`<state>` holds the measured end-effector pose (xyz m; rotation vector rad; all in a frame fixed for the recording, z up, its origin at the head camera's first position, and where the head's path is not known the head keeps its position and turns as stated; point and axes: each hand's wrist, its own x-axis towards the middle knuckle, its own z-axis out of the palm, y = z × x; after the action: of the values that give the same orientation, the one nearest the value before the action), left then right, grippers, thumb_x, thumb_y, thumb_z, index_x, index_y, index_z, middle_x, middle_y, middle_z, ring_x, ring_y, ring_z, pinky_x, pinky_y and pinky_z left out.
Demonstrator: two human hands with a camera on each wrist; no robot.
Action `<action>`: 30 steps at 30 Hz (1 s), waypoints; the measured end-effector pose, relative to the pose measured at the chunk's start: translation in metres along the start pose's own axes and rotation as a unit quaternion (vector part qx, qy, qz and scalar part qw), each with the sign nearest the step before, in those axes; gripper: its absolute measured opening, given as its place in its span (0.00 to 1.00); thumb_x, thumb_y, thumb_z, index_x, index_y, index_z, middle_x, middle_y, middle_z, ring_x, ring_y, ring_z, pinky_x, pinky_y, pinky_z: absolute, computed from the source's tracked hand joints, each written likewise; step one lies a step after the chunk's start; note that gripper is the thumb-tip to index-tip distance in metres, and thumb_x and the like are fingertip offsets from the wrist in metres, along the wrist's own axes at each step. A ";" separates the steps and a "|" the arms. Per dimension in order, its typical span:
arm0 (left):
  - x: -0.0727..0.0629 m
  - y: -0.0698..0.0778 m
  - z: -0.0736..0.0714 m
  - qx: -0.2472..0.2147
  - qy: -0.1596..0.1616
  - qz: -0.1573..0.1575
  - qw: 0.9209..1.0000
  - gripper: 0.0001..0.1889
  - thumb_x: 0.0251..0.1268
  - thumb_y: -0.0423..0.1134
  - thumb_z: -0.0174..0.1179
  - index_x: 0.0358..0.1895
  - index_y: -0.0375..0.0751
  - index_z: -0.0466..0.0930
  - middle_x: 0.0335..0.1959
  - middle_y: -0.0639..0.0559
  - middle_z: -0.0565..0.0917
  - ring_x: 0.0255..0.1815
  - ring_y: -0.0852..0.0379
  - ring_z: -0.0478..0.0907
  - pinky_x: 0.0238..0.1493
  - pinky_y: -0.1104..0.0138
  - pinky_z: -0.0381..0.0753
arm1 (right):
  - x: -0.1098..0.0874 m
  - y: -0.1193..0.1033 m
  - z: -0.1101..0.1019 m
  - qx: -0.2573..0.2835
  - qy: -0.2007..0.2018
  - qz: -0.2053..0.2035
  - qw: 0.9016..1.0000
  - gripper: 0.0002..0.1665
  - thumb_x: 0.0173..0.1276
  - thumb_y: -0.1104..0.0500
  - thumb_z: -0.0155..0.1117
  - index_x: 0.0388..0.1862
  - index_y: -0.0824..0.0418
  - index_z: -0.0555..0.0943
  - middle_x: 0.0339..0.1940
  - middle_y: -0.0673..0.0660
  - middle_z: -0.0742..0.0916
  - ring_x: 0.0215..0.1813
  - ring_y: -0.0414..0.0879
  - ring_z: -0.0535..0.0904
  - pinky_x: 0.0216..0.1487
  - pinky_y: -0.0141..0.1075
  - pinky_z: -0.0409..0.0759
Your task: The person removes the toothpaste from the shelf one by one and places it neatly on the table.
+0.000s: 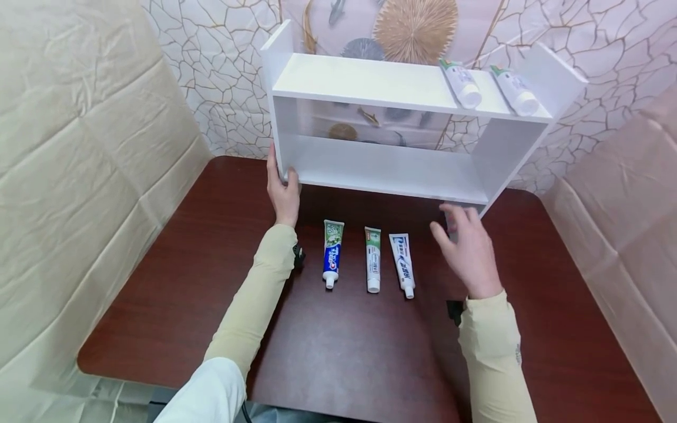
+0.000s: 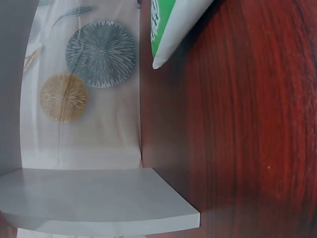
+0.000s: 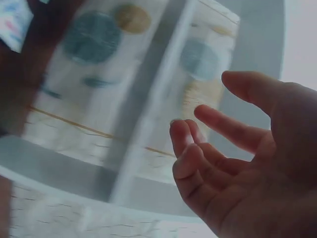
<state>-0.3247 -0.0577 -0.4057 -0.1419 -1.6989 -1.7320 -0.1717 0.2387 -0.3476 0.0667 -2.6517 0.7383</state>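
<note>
My left hand (image 1: pixel 284 197) holds the lower left side panel of a white two-tier shelf (image 1: pixel 370 164), thumb inside and fingers outside. My right hand (image 1: pixel 468 249) hovers in front of the shelf's lower right corner with nothing in it. In the right wrist view its fingers (image 3: pixel 218 168) are loosely bent and apart from the shelf. Between the hands lie a green-and-blue toothpaste tube (image 1: pixel 332 252), a green-and-white toothpaste tube (image 1: pixel 372 261) and a white-and-blue toothpaste tube (image 1: pixel 403 264). Two toothpaste tubes, one (image 1: pixel 461 85) left of the other (image 1: pixel 515 91), rest on the upper tier's right part.
The dark red-brown table (image 1: pixel 344 352) carries the shelf at its back edge. Behind it hangs a patterned backdrop (image 1: pixel 227 76). Beige quilted cloth (image 1: pixel 79 147) walls both sides. A green-and-white tube end (image 2: pixel 166 29) shows in the left wrist view.
</note>
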 end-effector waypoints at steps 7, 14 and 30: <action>0.000 -0.003 0.000 -0.002 -0.002 -0.005 1.000 0.31 0.69 0.31 0.45 0.76 0.46 0.55 0.73 0.49 0.65 0.57 0.52 0.72 0.42 0.65 0.73 | 0.036 -0.044 -0.042 0.001 0.112 -0.074 0.991 0.24 0.69 0.58 0.60 0.63 0.61 0.75 0.46 0.67 0.78 0.44 0.58 0.76 0.40 0.51 0.68; 0.002 -0.011 0.001 -0.010 0.004 0.003 1.000 0.31 0.69 0.30 0.46 0.76 0.43 0.54 0.74 0.46 0.66 0.59 0.51 0.72 0.47 0.65 0.73 | 0.074 -0.073 -0.071 0.001 0.177 -0.078 0.981 0.29 0.70 0.56 0.58 0.69 0.57 0.69 0.47 0.67 0.78 0.48 0.57 0.75 0.44 0.46 0.65; 0.003 -0.014 0.001 -0.016 0.004 0.002 1.000 0.31 0.69 0.30 0.46 0.76 0.44 0.54 0.73 0.46 0.67 0.66 0.51 0.70 0.59 0.61 0.72 | 0.158 -0.077 -0.070 -0.104 0.109 -0.021 0.988 0.30 0.74 0.47 0.47 0.69 0.61 0.71 0.50 0.69 0.72 0.57 0.62 0.61 0.63 0.51 0.57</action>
<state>-0.3345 -0.0593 -0.4157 -0.1529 -1.6659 -1.7549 -0.2815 0.2174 -0.1953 -0.0145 -2.4934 0.4251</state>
